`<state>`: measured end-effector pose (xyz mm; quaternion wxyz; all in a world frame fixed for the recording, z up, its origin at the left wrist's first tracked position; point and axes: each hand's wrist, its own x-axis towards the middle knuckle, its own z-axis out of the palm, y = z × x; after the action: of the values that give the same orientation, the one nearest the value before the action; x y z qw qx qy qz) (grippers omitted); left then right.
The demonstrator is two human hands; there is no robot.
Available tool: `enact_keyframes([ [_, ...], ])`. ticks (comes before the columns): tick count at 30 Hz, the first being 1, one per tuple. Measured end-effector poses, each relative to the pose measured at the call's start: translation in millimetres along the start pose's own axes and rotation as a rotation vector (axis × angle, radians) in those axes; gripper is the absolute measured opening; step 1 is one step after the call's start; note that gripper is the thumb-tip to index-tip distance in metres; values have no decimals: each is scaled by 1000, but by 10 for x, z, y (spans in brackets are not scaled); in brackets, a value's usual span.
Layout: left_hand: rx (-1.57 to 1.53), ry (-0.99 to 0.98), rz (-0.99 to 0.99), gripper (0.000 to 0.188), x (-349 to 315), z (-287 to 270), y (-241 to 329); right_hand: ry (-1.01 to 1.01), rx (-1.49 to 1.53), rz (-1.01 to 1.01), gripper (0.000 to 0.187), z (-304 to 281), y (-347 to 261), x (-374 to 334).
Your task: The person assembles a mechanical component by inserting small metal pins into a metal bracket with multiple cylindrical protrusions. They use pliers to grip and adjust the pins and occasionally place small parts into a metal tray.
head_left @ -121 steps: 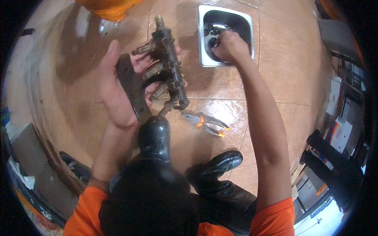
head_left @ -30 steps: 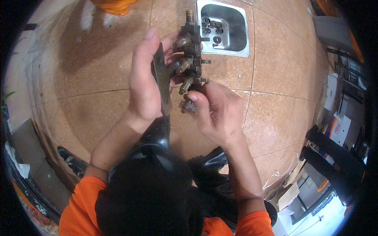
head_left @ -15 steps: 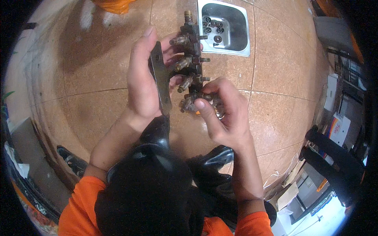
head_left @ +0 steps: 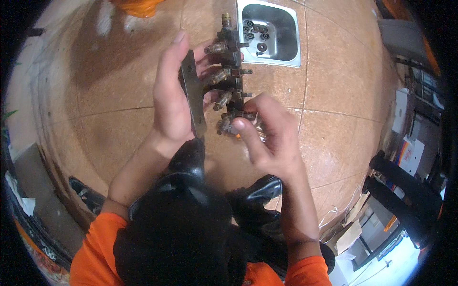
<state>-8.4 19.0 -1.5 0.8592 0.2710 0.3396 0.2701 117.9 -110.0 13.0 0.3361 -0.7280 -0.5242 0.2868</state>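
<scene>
Left fingers (head_left: 200, 56) grasp pipe (head_left: 231, 58); right fingers (head_left: 263, 106) pinch end valve (head_left: 225, 125). Weak left grip could let pipe twist, drop beneath fingers.

Right hand (head_left: 280, 147) in pinch grip

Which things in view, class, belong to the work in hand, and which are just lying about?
Apparently part of the work:
Dark metal manifold, held by the left hand, with the right hand at its lower end
Small dark parts inside the steel basin

Seemingly just lying about:
Orange bag-like item, top edge
White striped box, right
</scene>
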Motion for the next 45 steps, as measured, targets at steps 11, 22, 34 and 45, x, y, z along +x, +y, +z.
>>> enact_keyframes([
  [11, 23, 20, 35, 84, -11, 8, 1, -103, -14, 25, 21, -24, 12, -26],
  [22, -12, -16, -14, 84, 10, -57, -13, -64, -78, -114, 14, 60, -26, 7],
  [34, 183, -87, 92, 81, -65, 23, -34, -137, 258, 373, 29, 110, 18, -140],
  [45, 101, -58, 26, 83, -12, -17, -36, 21, -79, -28, 16, 143, -3, -80],
])
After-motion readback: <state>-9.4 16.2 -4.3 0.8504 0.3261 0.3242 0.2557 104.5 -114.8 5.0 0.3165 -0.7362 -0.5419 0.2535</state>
